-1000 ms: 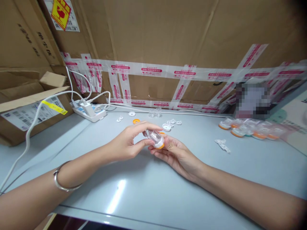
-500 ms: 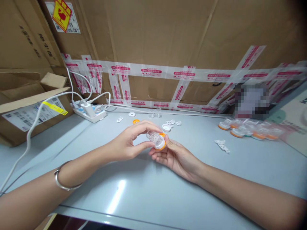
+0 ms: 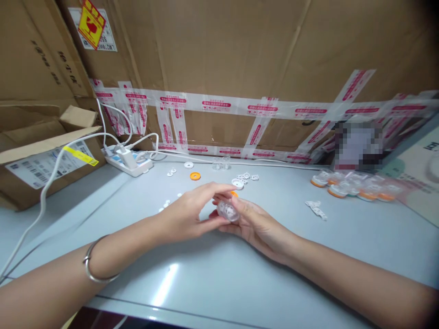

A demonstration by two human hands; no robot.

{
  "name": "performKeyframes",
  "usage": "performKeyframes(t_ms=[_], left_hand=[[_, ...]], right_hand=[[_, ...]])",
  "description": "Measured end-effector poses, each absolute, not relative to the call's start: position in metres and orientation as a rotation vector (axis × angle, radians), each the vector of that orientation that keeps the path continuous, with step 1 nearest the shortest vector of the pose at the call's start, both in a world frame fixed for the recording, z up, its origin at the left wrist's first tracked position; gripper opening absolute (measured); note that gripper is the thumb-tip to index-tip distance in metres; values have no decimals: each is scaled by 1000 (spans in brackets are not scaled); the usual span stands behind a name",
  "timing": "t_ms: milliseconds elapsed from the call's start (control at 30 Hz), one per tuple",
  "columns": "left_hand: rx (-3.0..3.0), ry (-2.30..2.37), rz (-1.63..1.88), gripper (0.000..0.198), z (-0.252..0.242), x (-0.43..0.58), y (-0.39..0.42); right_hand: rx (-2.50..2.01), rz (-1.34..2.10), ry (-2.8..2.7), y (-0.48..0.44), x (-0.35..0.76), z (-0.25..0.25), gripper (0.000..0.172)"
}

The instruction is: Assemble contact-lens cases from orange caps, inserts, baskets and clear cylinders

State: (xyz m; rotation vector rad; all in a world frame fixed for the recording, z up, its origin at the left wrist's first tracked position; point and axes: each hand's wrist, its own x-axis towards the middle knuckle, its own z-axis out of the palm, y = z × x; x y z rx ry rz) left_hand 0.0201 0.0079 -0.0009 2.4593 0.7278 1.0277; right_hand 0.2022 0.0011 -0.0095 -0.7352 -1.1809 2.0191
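Both hands meet over the middle of the grey table. My right hand cradles a small clear plastic container, its round face turned toward me, with a bit of orange showing behind it. My left hand pinches the same container from the left, index finger laid over its top and thumb beneath. A silver bangle circles my left wrist.
Loose parts lie behind the hands: an orange ring, a white cap, small white pieces. A row of finished orange-based containers sits at right. A power strip with cables and a cardboard box stand at left.
The container has been turned so its clear round face points at me, hiding the orange base. Both hands dropped slightly toward the table.
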Motion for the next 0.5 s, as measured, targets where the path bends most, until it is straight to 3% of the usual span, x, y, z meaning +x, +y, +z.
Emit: performKeyframes(t_ms=[67,167,300,400,500], left_hand=[[2537,683,1071,56,-1,21,7],[2626,666,1186,66,2,20,6],[2640,724,1210,53,6,16,7],[2656,723,1157,44,7,14,10],[2668,744,1141,37,7,12,14]], right_hand=[[-784,1936,-1246,2,203,-1,22],[-888,1789,-1240,16,213,14,25],[-1009,1522,-1137,57,247,33,28],[-1283,1084,-1375,87,284,42,40],[-1446,905,-1509,100,319,45,29]])
